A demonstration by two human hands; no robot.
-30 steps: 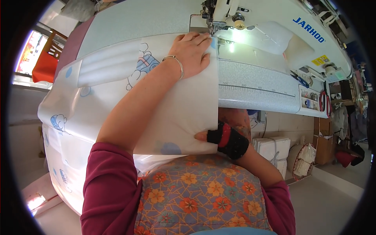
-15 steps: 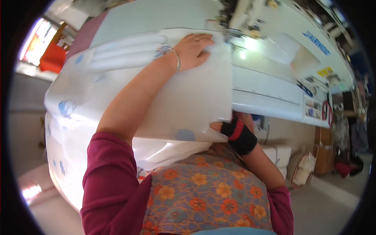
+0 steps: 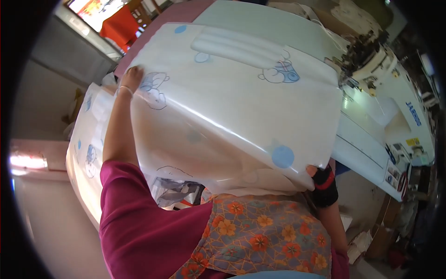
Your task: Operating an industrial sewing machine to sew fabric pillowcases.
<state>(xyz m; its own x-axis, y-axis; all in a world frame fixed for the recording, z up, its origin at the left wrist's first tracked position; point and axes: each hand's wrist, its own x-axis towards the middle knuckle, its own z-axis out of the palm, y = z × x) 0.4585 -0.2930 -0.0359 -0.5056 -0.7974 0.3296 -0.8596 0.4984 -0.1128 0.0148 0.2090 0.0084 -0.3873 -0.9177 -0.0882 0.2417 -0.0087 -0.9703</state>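
"Where is the white patterned sheet (image 3: 232, 100)?"

"Spread over the table (image 3: 251, 21) in mid-view and coming down toward the floral apron (image 3: 260, 232) at six o'clock. Its two o'clock corner lies by the head of the sewing machine (image 3: 412, 114); whether it's under the foot, I can't tell."

"And the hands?"

"The right hand (image 3: 320, 176), at four o'clock, has its grip closed on the sheet's near corner, thumb on top, fingers hidden below. The left hand (image 3: 134, 76), at ten, lies on the far-left edge; I can't tell whether that grip is closed."

"What worries you?"

"The ridge (image 3: 223, 125) running from ten toward four. Uneven pull between the hands could set it as a crease or drag the corner askew from the machine."

"Anything else?"

"The material hanging at nine o'clock. Its weight could haul the slick sheet that way if the left hand bears too lightly."
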